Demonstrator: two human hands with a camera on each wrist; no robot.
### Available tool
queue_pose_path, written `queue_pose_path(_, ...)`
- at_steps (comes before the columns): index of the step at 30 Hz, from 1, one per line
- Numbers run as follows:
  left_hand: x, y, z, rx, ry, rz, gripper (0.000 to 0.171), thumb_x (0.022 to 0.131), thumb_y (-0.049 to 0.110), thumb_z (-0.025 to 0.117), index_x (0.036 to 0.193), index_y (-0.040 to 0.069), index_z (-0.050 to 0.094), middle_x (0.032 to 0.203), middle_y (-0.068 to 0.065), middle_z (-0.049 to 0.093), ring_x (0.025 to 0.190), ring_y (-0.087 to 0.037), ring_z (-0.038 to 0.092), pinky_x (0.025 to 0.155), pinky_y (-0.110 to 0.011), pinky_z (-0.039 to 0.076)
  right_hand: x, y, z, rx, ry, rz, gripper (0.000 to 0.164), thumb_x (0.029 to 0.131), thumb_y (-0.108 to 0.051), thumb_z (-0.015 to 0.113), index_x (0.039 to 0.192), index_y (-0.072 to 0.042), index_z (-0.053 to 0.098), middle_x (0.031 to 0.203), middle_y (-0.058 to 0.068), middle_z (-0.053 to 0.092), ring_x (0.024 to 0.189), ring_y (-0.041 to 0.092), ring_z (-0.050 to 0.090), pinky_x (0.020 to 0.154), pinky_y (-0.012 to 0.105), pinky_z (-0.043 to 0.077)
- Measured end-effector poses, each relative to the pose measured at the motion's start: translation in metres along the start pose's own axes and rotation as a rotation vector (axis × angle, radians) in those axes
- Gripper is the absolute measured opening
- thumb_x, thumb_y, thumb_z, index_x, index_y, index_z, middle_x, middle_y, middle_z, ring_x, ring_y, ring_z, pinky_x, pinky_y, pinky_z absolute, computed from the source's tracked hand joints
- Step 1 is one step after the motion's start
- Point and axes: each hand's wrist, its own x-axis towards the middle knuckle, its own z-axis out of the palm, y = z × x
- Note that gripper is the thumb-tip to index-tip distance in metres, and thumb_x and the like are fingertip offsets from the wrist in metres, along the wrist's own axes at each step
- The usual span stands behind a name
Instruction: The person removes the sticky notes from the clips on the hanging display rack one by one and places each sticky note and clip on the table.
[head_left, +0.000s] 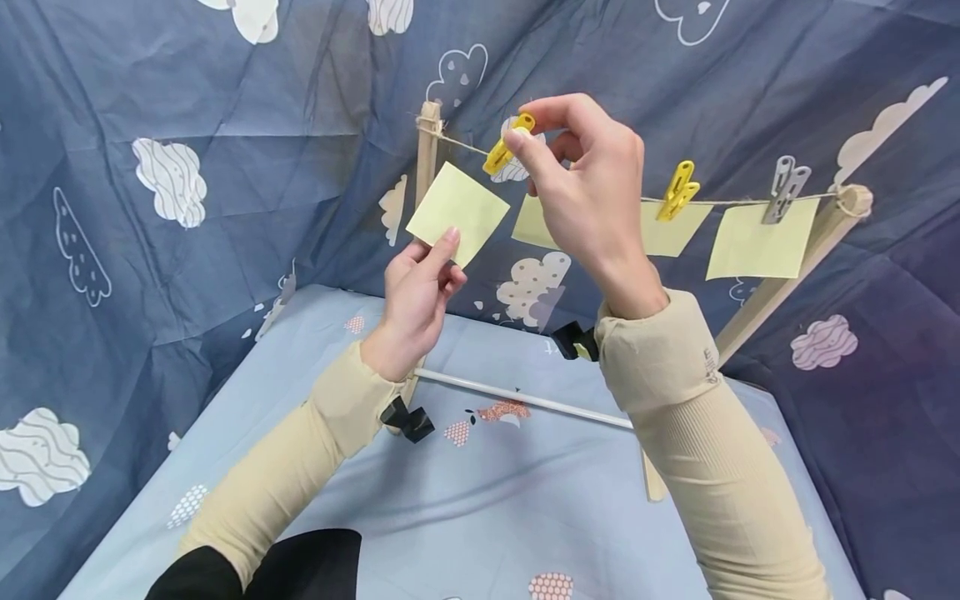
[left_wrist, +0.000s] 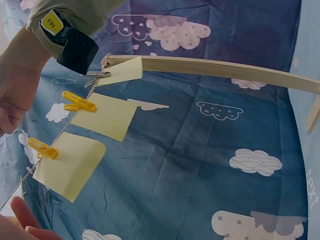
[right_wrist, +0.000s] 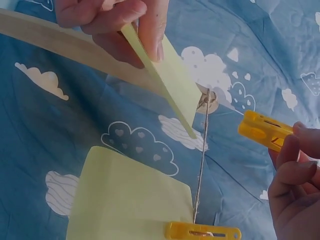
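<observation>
A: Where is the paper pad?
B: In the person's left hand [head_left: 416,296], which pinches the yellow pad [head_left: 461,208] at its lower corner, thumb on the face, other fingers behind. It should be light and bendable, apt to crease, so a corner hold suits it.
A: And the right hand [head_left: 588,187]?
B: Its thumb and index finger pinch a yellow clip [head_left: 508,146], up beside the pad but apart from it. That looks like stiff, light plastic, best held by the tail end.
A: Does one view add anything?
B: The right wrist view shows the pad's edge, thick like several layers; the head view shows only its face. Farther off, the right hand hides the clip on one hanging sheet [head_left: 534,221]; the left wrist view shows that hanging clip [left_wrist: 42,148] gripping the string [left_wrist: 60,134].
</observation>
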Motion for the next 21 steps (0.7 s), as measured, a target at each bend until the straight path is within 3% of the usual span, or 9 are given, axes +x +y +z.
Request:
queue_pose_path(7,-0.008,-0.002,-0.006,0.104,-0.039,0.062,0.022,0.082,0.020,0.065,0.098,0.006,0.057,0.072,0.000,0.052,0.047,-0.008,0.050,0.050,-0.017,0.037,-0.010,0.005,-0.010,0.043,0.028,-0.001,0.021,0.082,-0.012,0.063,0.100,0.000,0.063,0.083,0.007,0.065,0.052,0.012,0.050,0.051,0.024,0.037)
queue_pose_path(14,-0.016,0.000,-0.015,0.149,-0.087,0.083,0.024,0.083,0.018,0.064,0.101,0.004,0.055,0.071,-0.002,0.053,0.048,-0.010,0.052,0.049,-0.019,0.038,-0.023,0.012,-0.019,0.106,0.044,0.028,0.022,0.082,-0.010,0.063,0.101,0.001,0.062,0.082,0.003,0.062,0.054,0.019,0.049,0.052,0.023,0.038)
queue_pose_path(21,-0.024,0.005,-0.028,0.289,-0.160,0.132,0.026,0.083,0.017,0.064,0.103,0.002,0.055,0.073,-0.002,0.057,0.048,-0.011,0.052,0.050,-0.021,0.039,-0.037,0.022,-0.030,0.144,0.097,0.005,0.021,0.080,-0.006,0.065,0.099,0.003,0.063,0.085,0.004,0.064,0.052,0.014,0.049,0.052,0.020,0.043)
